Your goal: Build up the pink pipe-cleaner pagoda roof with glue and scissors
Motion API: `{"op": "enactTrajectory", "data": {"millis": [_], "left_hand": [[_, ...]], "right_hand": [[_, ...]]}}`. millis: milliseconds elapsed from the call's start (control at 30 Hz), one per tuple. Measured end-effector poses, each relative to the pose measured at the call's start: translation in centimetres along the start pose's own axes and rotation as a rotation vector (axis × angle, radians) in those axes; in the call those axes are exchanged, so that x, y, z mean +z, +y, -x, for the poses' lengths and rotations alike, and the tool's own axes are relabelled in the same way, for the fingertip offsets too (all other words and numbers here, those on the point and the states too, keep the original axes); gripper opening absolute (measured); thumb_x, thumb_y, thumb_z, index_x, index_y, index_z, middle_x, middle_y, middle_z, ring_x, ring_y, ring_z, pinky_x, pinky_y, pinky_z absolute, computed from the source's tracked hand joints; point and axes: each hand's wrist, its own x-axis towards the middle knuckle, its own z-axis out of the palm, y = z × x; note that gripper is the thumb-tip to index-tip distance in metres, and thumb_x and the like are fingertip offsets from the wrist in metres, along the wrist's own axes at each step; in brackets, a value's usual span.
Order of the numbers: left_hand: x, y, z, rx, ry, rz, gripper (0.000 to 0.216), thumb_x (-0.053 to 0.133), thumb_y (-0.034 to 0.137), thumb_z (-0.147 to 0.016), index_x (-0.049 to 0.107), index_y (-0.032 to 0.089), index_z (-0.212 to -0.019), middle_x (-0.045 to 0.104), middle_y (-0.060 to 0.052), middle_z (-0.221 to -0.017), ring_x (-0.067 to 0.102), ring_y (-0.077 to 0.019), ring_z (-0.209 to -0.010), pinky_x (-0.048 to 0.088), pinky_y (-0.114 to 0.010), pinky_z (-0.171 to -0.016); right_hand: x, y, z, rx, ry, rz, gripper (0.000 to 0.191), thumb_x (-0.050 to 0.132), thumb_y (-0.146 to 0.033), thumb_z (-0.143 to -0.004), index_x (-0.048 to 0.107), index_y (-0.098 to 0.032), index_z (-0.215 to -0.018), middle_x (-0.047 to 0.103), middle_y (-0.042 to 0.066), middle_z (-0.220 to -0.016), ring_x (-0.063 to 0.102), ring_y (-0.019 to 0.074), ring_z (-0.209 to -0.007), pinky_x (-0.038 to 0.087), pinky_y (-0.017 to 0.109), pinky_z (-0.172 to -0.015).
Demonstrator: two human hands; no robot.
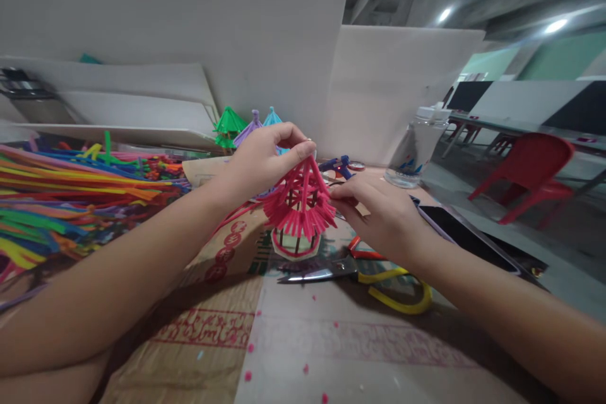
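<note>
My left hand (pixel 265 158) pinches the top of a small pink pipe-cleaner pavilion (pixel 299 205), whose cone roof with a fringed rim stands on a round base on the table. From the right, my right hand (pixel 374 208) has its fingers closed on the roof's fringed edge. Both forearms reach in from the bottom corners.
A heap of coloured pipe cleaners (pixel 71 189) fills the left side. Green, purple and blue finished pavilions (pixel 246 123) stand behind. Scissors with yellow handles (pixel 360 274) lie under my right wrist. A water bottle (pixel 416 148), a phone (pixel 466 237) and a red chair (pixel 530 170) are to the right.
</note>
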Motion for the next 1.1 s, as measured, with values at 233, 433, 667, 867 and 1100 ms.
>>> {"op": "enactTrajectory", "data": {"millis": [233,433,667,867,1100], "left_hand": [[-0.07,0.08,0.00,0.005,-0.006,0.016,0.029,0.056,0.041,-0.090,0.068,0.016,-0.085,0.071,-0.004,-0.083,0.063,-0.0168,-0.079,0.048,-0.027,-0.077],[-0.08,0.01,-0.03,0.002,-0.012,0.025,0.029,0.057,0.042,-0.090,0.068,0.016,-0.085,0.071,-0.004,-0.083,0.063,-0.0176,-0.081,0.048,-0.027,-0.077],[-0.10,0.01,-0.01,0.008,-0.008,0.028,0.028,0.057,0.041,-0.090,0.069,0.016,-0.086,0.071,-0.004,-0.083,0.063,-0.0166,-0.078,0.048,-0.027,-0.076],[-0.16,-0.14,0.05,-0.001,-0.009,0.015,0.030,0.057,0.043,-0.090,0.069,0.016,-0.085,0.071,-0.004,-0.083,0.063,-0.0170,-0.078,0.048,-0.027,-0.076],[-0.17,-0.07,0.07,0.017,-0.010,0.030,0.028,0.058,0.041,-0.091,0.069,0.016,-0.085,0.071,-0.003,-0.082,0.063,-0.0163,-0.077,0.047,-0.027,-0.075]], "right_hand": [[0.27,0.19,0.00,0.042,-0.046,-0.038,0.008,0.059,-0.016,-0.093,0.066,-0.020,-0.092,0.073,0.004,-0.083,0.064,0.0157,-0.074,0.048,0.028,-0.068],[0.84,0.62,0.42,0.029,-0.037,-0.056,0.006,0.060,-0.016,-0.093,0.065,-0.019,-0.092,0.073,0.004,-0.085,0.066,0.0162,-0.075,0.049,0.028,-0.068],[0.98,1.05,0.85,-0.127,-0.046,0.050,0.010,0.057,-0.019,-0.096,0.064,-0.019,-0.104,0.075,0.007,-0.095,0.068,0.0192,-0.087,0.049,0.032,-0.075],[0.98,0.91,0.78,-0.030,-0.027,0.034,0.009,0.060,-0.028,-0.096,0.064,-0.020,-0.096,0.073,0.006,-0.085,0.066,0.0183,-0.076,0.047,0.031,-0.069],[1.04,0.76,0.82,-0.040,-0.019,0.039,0.009,0.059,-0.026,-0.096,0.063,-0.020,-0.099,0.073,0.005,-0.086,0.067,0.0182,-0.077,0.047,0.031,-0.069]]}}
